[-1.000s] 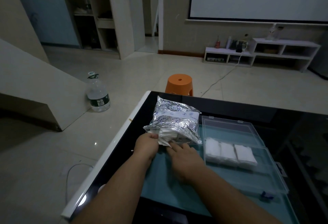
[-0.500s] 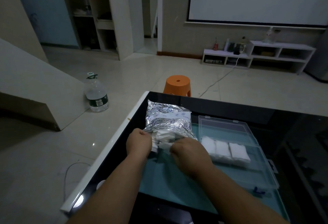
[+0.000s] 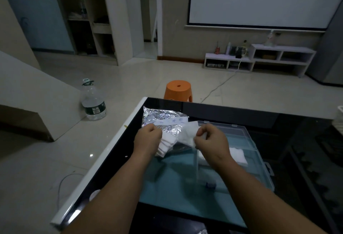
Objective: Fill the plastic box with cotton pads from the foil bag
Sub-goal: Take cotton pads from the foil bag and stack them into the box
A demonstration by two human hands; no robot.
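Observation:
A silver foil bag (image 3: 163, 118) lies on the dark glass table (image 3: 232, 111), left of a clear plastic box (image 3: 241, 133) with its lid swung open. My left hand (image 3: 148, 137) grips the bag's open end, where white cotton pads (image 3: 167, 143) spill out. My right hand (image 3: 210, 141) pinches a bunch of cotton pads (image 3: 189, 135), lifted above the box's left edge. More white pads (image 3: 238, 156) lie inside the box, partly hidden by my right hand.
An orange stool (image 3: 178, 90) stands just beyond the table's far edge. A large water bottle (image 3: 92, 100) sits on the tiled floor to the left. The table's white left edge (image 3: 104, 157) runs close to my left forearm.
My right hand has pulled a bunch of pads out of the bag and carried it right, toward the box. My left hand stays on the bag's opening.

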